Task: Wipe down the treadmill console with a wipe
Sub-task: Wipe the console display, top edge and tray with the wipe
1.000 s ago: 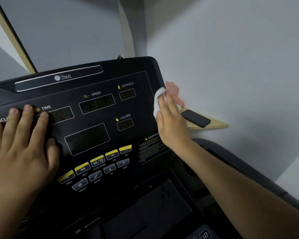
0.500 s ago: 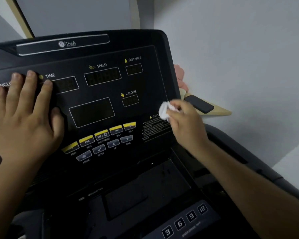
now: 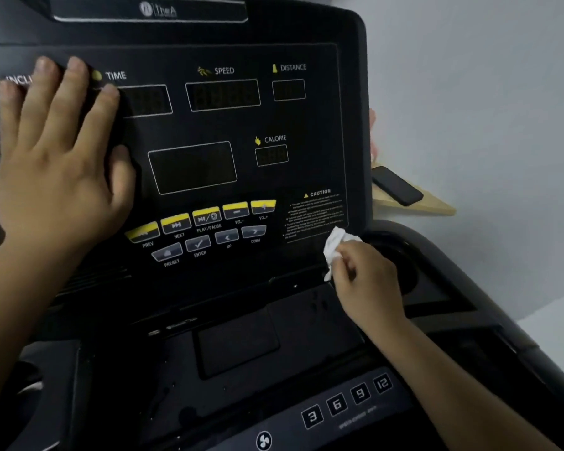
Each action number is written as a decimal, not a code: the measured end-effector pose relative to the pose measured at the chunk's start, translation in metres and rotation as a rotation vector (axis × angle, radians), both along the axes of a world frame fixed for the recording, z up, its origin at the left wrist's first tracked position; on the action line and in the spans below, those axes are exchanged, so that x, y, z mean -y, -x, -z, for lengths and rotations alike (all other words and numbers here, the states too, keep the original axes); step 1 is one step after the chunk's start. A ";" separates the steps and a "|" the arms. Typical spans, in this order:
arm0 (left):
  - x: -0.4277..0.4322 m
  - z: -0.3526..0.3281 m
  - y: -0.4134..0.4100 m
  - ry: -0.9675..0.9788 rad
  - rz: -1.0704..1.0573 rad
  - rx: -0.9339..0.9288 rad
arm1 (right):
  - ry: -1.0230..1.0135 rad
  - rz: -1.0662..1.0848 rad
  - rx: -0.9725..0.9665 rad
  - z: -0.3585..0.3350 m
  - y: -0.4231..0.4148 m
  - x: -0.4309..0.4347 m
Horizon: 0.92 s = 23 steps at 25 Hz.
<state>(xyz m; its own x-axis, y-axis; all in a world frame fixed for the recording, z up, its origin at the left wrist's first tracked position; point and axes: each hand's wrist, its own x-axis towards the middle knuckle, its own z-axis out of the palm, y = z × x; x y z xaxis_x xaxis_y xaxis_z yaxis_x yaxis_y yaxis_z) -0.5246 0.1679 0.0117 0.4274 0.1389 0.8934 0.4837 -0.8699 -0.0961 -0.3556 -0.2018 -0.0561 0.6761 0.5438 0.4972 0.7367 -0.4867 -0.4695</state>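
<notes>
The black treadmill console (image 3: 209, 125) fills the view, with dark displays and a row of yellow and grey buttons. My left hand (image 3: 56, 164) lies flat on its left side, fingers straight, over the TIME and INCLINE labels. My right hand (image 3: 365, 281) pinches a crumpled white wipe (image 3: 336, 245) against the console's lower right corner, just under the CAUTION text. Part of the wipe is hidden behind my fingers.
A round cup holder (image 3: 401, 265) sits right of my right hand. A dark phone (image 3: 396, 185) lies on a wooden shelf (image 3: 437, 206) by the grey wall. Below the panel are a recessed tray (image 3: 274, 336) and speed keys (image 3: 349, 398).
My right hand has slid the wipe down the console's right side from near the DISTANCE display to the bottom corner. My left hand stays flat in place. The view has tilted downward.
</notes>
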 end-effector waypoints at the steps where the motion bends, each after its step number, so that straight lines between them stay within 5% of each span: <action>1: -0.007 0.001 -0.001 -0.001 -0.005 0.000 | 0.016 0.001 -0.017 -0.001 -0.003 0.001; 7: -0.019 0.007 -0.004 0.052 0.044 0.007 | -0.141 0.190 -0.055 -0.077 -0.082 -0.014; 13: 0.017 -0.010 0.005 -0.017 0.042 -0.033 | 0.013 -0.113 -0.096 -0.026 0.000 -0.020; 20: 0.051 -0.026 0.014 0.017 0.032 -0.097 | -0.081 0.177 -0.144 -0.078 -0.053 -0.022; 23: 0.060 -0.028 0.016 0.028 0.003 -0.084 | -0.042 0.003 -0.189 -0.058 0.003 -0.037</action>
